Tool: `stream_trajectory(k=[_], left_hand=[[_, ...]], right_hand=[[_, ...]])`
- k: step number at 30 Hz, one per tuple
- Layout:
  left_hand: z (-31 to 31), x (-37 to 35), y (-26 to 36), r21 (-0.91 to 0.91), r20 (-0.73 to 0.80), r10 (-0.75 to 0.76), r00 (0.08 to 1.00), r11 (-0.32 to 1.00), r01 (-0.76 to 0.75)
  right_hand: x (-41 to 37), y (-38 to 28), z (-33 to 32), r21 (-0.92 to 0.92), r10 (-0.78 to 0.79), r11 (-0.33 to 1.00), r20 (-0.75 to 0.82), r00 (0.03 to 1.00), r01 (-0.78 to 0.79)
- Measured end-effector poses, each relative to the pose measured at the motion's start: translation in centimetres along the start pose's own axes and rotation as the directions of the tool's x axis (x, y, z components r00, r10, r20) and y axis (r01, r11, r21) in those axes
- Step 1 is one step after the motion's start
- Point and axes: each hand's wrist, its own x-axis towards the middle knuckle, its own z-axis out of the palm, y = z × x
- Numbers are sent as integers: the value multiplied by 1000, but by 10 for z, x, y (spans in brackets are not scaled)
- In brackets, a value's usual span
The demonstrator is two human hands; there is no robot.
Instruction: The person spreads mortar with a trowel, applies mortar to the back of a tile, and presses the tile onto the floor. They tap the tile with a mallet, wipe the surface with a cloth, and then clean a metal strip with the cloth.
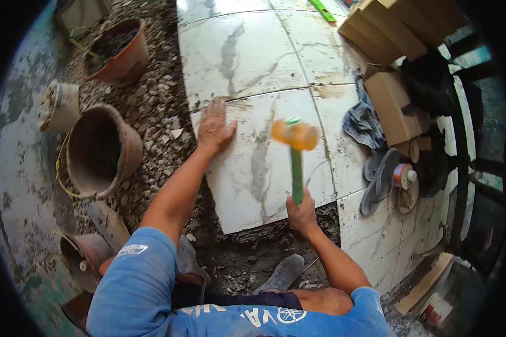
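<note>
My right hand [302, 213] is closed round the green handle of a rubber mallet [296, 163]. Its orange-yellow head, smeared by motion, overlaps the right part of a white marble-patterned floor tile [244, 174]. Flat on the upper left corner of that tile lies my left hand [215, 126], fingers stretched out, close to the joint with the tile above. The tile's near edge borders dark, loose mortar bed [247, 247], where my shoe [284, 273] rests.
Rubble [157, 112] runs along the left, with a mortar bucket [130, 151] and another tub [126, 62]. On the right are slippers [379, 182], a bottle [405, 176], a cloth [364, 121] and cardboard boxes [393, 106]. A green level [323, 10] lies at the top.
</note>
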Motion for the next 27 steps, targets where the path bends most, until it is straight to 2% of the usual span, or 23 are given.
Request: stream_trajectory(k=[1, 3, 4, 6, 7, 10, 12, 13, 14, 15, 17, 21, 22, 23, 25, 27], left_hand=[[0, -2, 1, 11, 0, 0, 1000, 1000, 0], [-1, -2, 2, 29, -13, 7, 1000, 1000, -6], [-2, -2, 2, 50, -19, 15, 1000, 999, -14], [-1, 2, 2, 52, -30, 27, 999, 998, -25], [1, -1, 1, 59, -19, 16, 1000, 998, -15], [2, 3, 5, 18, -33, 20, 999, 1000, -20], [4, -3, 2, -3, -60, 16, 998, 1000, -16], [4, -3, -1, -25, -51, 16, 999, 1000, -17], [3, -4, 1, -26, -57, 9, 998, 1000, -10], [5, -2, -1, -22, -40, 1, 999, 1000, -2], [0, -1, 2, 10, -9, -17, 1000, 1000, 17], [6, -3, -4, -15, -104, 22, 994, 1000, -24], [10, -2, -4, -26, -146, 45, 988, 998, -49], [9, 1, -3, -34, -142, 35, 989, 999, -41], [6, -1, -2, -26, -86, 38, 996, 999, -40], [9, -2, -4, 8, -123, 45, 991, 999, -45]], right_hand=[[11, 4, -3, 51, 7, 999, -91, 996, -2], [46, 47, -2, -74, -95, 994, -115, 989, 86], [56, 44, -10, -78, -95, 993, -134, 987, 85], [68, 26, -22, -61, 68, 996, -5, 998, -68], [59, 17, -24, -55, 78, 995, -14, 997, -79], [14, 5, -20, -23, -65, 998, 3, 998, 65], [-29, 25, -7, -69, -79, 993, 195, 978, 94], [-42, 27, 1, -55, 93, 995, 327, 940, -79], [-51, 46, 14, -182, 65, 983, 375, 925, 5], [-50, 39, 17, -168, 38, 985, 404, 914, 33], [-50, 13, 12, -135, 152, 985, 342, 927, -111], [-58, 31, 22, -33, 63, 998, 393, 917, -55], [-57, 36, 24, -242, 130, 970, 425, 896, -26], [-56, 34, 23, -251, 137, 967, 430, 892, -27], [-62, 33, 25, -124, 42, 992, 417, 908, 11], [-73, 38, 28, -176, 113, 984, 472, 875, -32]])
